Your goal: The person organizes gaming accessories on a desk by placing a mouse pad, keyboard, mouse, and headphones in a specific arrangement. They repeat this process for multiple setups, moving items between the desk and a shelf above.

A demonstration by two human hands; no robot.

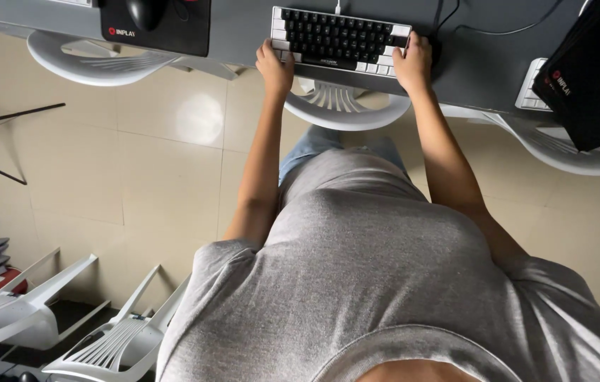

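A compact keyboard (339, 37) with black keys and white edge keys lies on the grey desk (243, 28) at the top of the view. My left hand (275, 67) grips the keyboard's near left corner. My right hand (413, 60) grips its near right corner. Both arms reach straight out from my grey shirt. A cable runs from the keyboard's far edge.
A black mouse pad (172, 32) with a mouse (146, 10) lies at the left of the desk. A black box (593, 78) rests over a second white keyboard (534, 88) at the right. White plastic chairs (346, 106) stand under the desk and at the lower left (24, 311).
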